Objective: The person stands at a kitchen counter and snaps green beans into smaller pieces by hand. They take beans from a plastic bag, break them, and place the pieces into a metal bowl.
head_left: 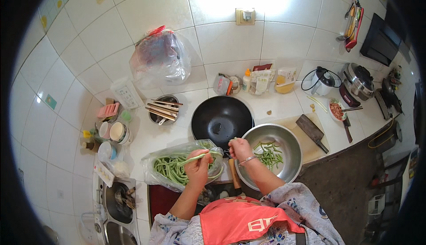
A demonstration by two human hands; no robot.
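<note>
My left hand (pixel 198 167) and my right hand (pixel 240 149) hold the two ends of one long green bean (pixel 208 155) between them, above the counter's front edge. Under my left hand lies a clear plastic bag (pixel 156 160) full of long green beans (pixel 171 168). To the right of my right hand sits a steel bowl (pixel 289 141) with several short green bean pieces (pixel 269 154) in it. A bracelet circles my right wrist.
A black wok (pixel 221 119) sits behind the bowl. A cleaver (pixel 311 130) lies on a wooden cutting board (pixel 288 121). Chopsticks rest across a small bowl (pixel 162 109). Condiments, a rice cooker (pixel 321 81) and a pressure cooker (pixel 357 80) line the tiled wall. A sink (pixel 116 207) is at lower left.
</note>
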